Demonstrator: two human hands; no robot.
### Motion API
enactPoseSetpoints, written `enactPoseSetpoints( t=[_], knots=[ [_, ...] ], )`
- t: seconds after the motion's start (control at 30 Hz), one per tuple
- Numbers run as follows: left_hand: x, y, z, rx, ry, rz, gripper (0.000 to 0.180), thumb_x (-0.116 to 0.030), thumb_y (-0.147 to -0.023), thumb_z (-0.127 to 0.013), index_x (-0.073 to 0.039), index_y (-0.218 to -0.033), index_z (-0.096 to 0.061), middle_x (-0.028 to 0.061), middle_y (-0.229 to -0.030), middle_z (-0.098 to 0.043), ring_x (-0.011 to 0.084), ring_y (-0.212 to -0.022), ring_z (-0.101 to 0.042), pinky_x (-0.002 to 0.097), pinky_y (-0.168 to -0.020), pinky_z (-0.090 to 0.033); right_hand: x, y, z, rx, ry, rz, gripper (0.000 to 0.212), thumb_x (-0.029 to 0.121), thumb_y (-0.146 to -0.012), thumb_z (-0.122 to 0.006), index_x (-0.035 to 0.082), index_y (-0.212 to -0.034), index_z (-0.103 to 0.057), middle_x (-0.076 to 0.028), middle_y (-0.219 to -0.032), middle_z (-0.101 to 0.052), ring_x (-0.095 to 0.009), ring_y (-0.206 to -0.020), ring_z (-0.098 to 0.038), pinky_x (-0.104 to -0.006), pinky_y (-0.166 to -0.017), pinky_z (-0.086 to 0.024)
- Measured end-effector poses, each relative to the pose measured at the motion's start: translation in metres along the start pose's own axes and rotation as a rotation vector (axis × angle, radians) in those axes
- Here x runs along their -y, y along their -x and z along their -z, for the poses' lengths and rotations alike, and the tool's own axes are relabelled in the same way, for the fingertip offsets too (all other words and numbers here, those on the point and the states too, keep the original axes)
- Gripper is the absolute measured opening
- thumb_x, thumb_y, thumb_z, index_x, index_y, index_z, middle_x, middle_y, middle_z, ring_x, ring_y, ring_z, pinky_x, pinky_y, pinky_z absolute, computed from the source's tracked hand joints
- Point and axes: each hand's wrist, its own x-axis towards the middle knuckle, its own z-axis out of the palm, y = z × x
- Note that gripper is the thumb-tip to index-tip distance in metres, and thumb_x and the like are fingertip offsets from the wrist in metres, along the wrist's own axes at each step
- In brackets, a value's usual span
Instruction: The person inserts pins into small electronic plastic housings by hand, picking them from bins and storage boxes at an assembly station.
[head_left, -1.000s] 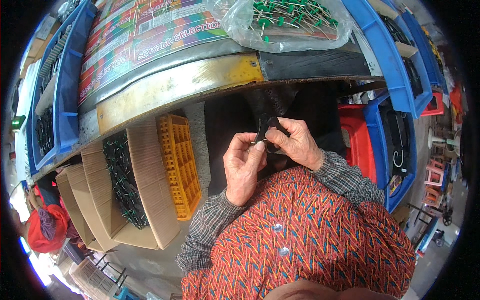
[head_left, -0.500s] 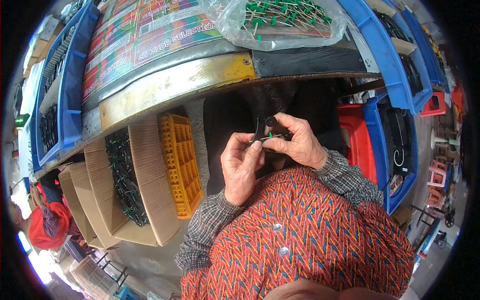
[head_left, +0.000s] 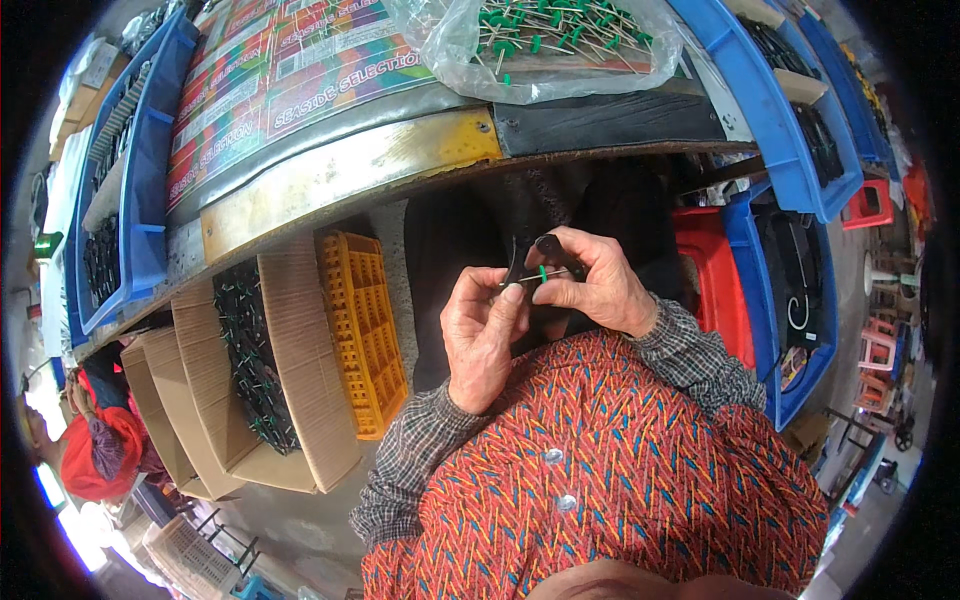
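Observation:
Both of my hands meet in front of my lap, below the table edge. My left hand (head_left: 482,335) is closed, thumb against fingers, on a slim black curved piece (head_left: 516,262). My right hand (head_left: 605,285) has its fingers bent round a second black piece (head_left: 548,244) with a rounded end. Between the fingertips of the two hands lies a thin metal pin with a green collar (head_left: 543,273). Whether the pin passes through either black piece is hidden by the fingers. Many similar green-headed pins (head_left: 560,30) lie in a clear plastic bag (head_left: 440,60) on the table.
A carton (head_left: 310,370) left of my lap holds black pieces with green pins (head_left: 255,360), beside a yellow crate (head_left: 365,335). Blue bins (head_left: 150,200) of black parts stand at both sides. A red stool (head_left: 715,285) is at right. Another person (head_left: 100,450) sits far left.
My right thumb has drawn back slightly from my left fingertips, showing more of the pin and green collar. The black piece in my right hand has tilted. My left hand stays nearly in place.

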Motion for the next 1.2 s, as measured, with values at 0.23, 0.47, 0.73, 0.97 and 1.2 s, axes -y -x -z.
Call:
enactPoseSetpoints(
  t=[0.23, 0.47, 0.73, 0.97, 1.2],
  knots=[
    [-0.001, 0.000, 0.001, 0.011, -0.002, 0.006, 0.013, -0.007, -0.093, -0.057, -0.003, -0.102, -0.050, 0.0016, -0.074, -0.055, 0.0064, -0.059, -0.047, 0.0197, -0.051, -0.037, 0.001, -0.001, 0.002, 0.027, -0.071, -0.020, 0.023, 0.024, -0.086, -0.069, 0.002, -0.083, -0.064, 0.004, -0.070, -0.056, -0.002, -0.068, -0.048, -0.0210, -0.059, -0.042],
    [-0.003, -0.001, 0.001, 0.002, -0.007, -0.003, 0.013, -0.007, -0.093, -0.057, -0.003, -0.102, -0.050, 0.0016, -0.075, -0.055, 0.0062, -0.060, -0.048, 0.0191, -0.051, -0.037, -0.002, -0.003, 0.008, 0.072, 0.035, -0.106, 0.023, 0.022, -0.081, -0.074, 0.002, -0.088, -0.064, 0.004, -0.075, -0.057, -0.003, -0.072, -0.048, -0.0211, -0.061, -0.041],
    [-0.005, -0.002, 0.004, -0.004, -0.024, -0.006, 0.014, -0.008, -0.092, -0.059, -0.004, -0.102, -0.051, 0.0020, -0.076, -0.057, 0.0062, -0.060, -0.050, 0.0182, -0.052, -0.038, 0.001, -0.004, 0.011, 0.087, 0.056, -0.138, 0.024, 0.019, -0.079, -0.075, 0.002, -0.089, -0.063, 0.004, -0.074, -0.056, -0.002, -0.071, -0.048, -0.0200, -0.061, -0.042],
    [-0.007, 0.000, 0.002, -0.012, -0.095, -0.031, 0.015, -0.005, -0.090, -0.060, -0.003, -0.102, -0.052, 0.0021, -0.078, -0.058, 0.0062, -0.061, -0.051, 0.0182, -0.052, -0.039, -0.005, -0.004, 0.010, 0.022, 0.020, 0.008, 0.025, 0.017, -0.077, -0.078, 0.003, -0.091, -0.062, 0.004, -0.075, -0.057, -0.002, -0.070, -0.049, -0.0208, -0.060, -0.042],
    [-0.014, -0.002, -0.001, -0.012, -0.101, -0.041, 0.014, -0.001, -0.088, -0.062, 0.000, -0.100, -0.055, 0.0026, -0.081, -0.059, 0.0062, -0.064, -0.054, 0.0181, -0.054, -0.042, -0.009, -0.007, 0.013, 0.093, -0.096, 0.035, 0.022, 0.012, -0.076, -0.078, 0.003, -0.091, -0.064, 0.004, -0.078, -0.061, -0.003, -0.069, -0.052, -0.0199, -0.059, -0.043]
  ],
)
